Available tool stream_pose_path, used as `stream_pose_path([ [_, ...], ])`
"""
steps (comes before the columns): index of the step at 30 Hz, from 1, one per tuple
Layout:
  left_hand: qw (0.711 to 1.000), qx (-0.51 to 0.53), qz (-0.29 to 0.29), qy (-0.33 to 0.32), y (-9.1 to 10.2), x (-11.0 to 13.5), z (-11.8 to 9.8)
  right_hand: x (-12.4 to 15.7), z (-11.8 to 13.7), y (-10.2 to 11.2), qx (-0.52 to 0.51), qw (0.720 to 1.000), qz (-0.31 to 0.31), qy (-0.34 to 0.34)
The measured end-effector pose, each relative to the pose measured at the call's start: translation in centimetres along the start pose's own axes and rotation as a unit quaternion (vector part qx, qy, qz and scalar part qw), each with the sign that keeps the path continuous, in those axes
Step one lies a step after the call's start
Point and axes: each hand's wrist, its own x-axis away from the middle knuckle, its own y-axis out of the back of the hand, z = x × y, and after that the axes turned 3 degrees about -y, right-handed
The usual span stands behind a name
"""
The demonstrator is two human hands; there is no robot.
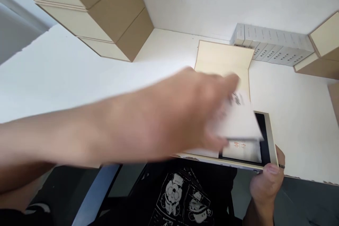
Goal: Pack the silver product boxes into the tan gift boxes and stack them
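Note:
My left hand (197, 104), blurred by motion, reaches across from the left. Its fingers are closed on a small white box (243, 122) with black characters, held tilted over an open cream-coloured gift box (272, 141). Inside the gift box, a black insert (265, 148) surrounds a pale item with red characters (241, 147); part of the interior is hidden behind my left hand and forearm. The cream lid (224, 54) stands folded back behind. At the near right corner, my right hand (267, 180) grips the gift box wall, thumb in front and a ringed finger behind.
Stacked tan-and-cream boxes (116, 14) rise at the back left of the white table (79, 88). A row of small white boxes (275, 46) stands against the wall. More cream boxes (325, 46) are at the right. The table's front edge lies close to my body.

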Motion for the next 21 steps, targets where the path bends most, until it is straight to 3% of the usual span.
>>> stream_pose_path([
  [3, 0.99, -0.023, 0.1, -0.094, -2.7, -2.3, -4.8, 0.0, -0.5, 0.2, -0.014, 1.0, 0.007, -0.01],
  [6, 0.98, -0.02, 0.163, -0.114, -4.5, -4.1, -6.8, 0.0, -0.6, 0.3, -0.007, 1.0, 0.008, 0.007],
  [12, 0.969, -0.001, 0.243, -0.055, -3.3, -4.2, -5.8, 0.0, 0.5, -0.6, 0.003, 0.999, 0.007, 0.042],
  [16, 0.966, -0.019, 0.26, -0.006, -2.2, -3.0, -4.2, -0.1, 0.7, -1.2, 0.012, 0.997, -0.01, 0.081],
  [21, 0.963, 0.003, 0.26, 0.064, -2.2, -3.4, -3.8, 0.0, 0.5, -1.4, -0.036, 0.997, 0.004, 0.065],
])
